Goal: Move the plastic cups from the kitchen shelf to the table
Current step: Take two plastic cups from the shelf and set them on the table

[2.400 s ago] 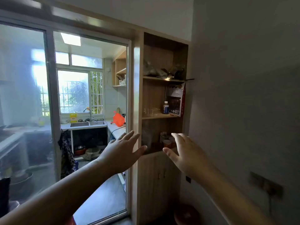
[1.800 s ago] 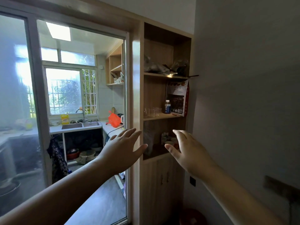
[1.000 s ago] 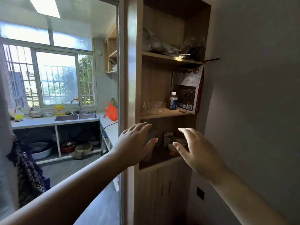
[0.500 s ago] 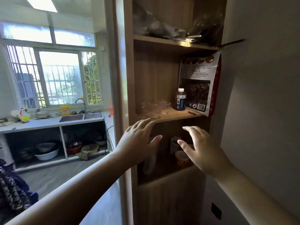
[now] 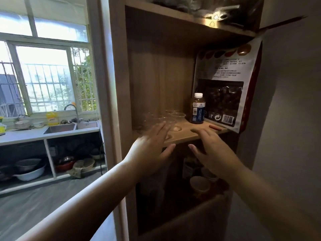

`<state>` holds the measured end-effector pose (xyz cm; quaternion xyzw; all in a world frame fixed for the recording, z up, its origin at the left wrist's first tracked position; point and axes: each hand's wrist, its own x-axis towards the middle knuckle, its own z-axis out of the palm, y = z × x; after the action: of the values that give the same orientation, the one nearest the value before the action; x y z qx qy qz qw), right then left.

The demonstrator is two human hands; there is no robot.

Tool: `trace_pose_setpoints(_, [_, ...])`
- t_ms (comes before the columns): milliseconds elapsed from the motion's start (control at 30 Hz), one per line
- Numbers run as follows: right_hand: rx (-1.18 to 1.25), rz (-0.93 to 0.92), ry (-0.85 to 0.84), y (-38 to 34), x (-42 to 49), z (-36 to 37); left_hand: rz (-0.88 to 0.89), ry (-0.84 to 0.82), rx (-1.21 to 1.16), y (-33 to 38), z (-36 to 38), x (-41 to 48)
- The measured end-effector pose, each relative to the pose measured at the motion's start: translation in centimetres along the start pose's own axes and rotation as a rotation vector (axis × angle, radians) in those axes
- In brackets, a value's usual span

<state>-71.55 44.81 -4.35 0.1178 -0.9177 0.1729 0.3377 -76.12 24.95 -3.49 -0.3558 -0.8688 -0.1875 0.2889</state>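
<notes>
Several clear plastic cups (image 5: 171, 119) stand upright in a cluster on the left half of the middle wooden shelf (image 5: 196, 134). My left hand (image 5: 152, 146) is stretched out flat, fingers apart, its fingertips at the shelf's front edge just before the nearest cups. To the right, my right hand (image 5: 210, 152) is open too, with its fingertips over the shelf's front edge. Neither hand holds anything. No table is in view.
A dark bottle with a blue label (image 5: 197, 109) and a big snack bag (image 5: 224, 89) stand right of the cups. A small red stick (image 5: 215, 127) lies near the shelf edge. Bowls (image 5: 199, 185) sit on the lower shelf. The kitchen sink (image 5: 60, 128) is through the doorway, left.
I have come closer to the shelf unit, which now fills the view. Both hands rose from the lower shelf's level to the front edge of the shelf with the cups.
</notes>
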Motion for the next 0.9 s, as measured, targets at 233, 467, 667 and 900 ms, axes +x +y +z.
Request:
trace_pose_setpoints(233, [-0.044,-0.039,0.003,4.5,5.3,2.9,0.018,-0.067,0.088,-2.2,3.9,4.8])
trace_pose_setpoints(467, [-0.045,-0.136,-0.041,8.0,11.0,5.8,-0.072,-0.059,0.144,-3.4,6.7,8.2])
trace_pose_setpoints(667, [-0.006,-0.208,-0.055,10.7,13.7,7.4,-0.109,-0.027,0.149,-3.7,8.6,10.1])
trace_pose_setpoints(900, [0.004,-0.260,-0.045,12.1,14.9,8.1,-0.125,-0.002,0.193,-3.0,8.8,11.0])
